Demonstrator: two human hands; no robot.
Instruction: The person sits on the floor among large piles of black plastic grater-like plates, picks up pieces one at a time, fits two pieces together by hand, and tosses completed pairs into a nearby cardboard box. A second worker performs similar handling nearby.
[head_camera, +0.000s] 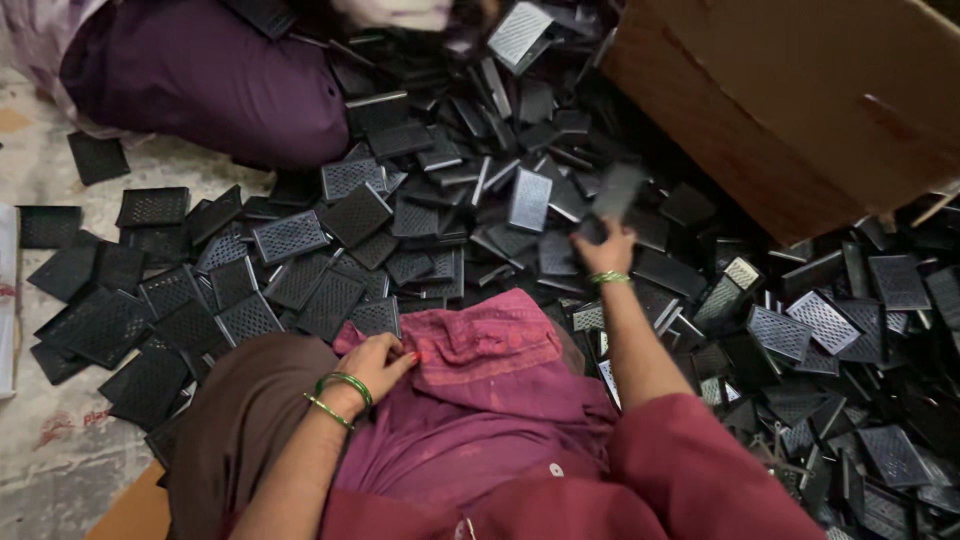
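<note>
- Nearest the camera is the person's pink cloth (480, 400), bunched up on the lap.
- The left hand (375, 365) rests on that cloth. Its fingers are curled in and pinch a fold of it. It holds no plate.
- The right hand (603, 250) reaches out over the pile. Its fingers are closed around one dark plate (615, 192), gripping the low end.
- That dark plate is lifted just above the heap. It looks blurry, so its bumpy side cannot be told.
- Its long side runs from the fingers up and a bit to the right, away from the person. The free end points toward the brown cardboard box (800, 110).
- To do this well, I think the grip should stay on the short end, firm but not squeezing, so the plate does not slip.
- All around lies the heap of black plates (290, 237) with tiny grid holes, spread on the floor.
- Another person in a purple garment (210, 80) sits at the far side.
</note>
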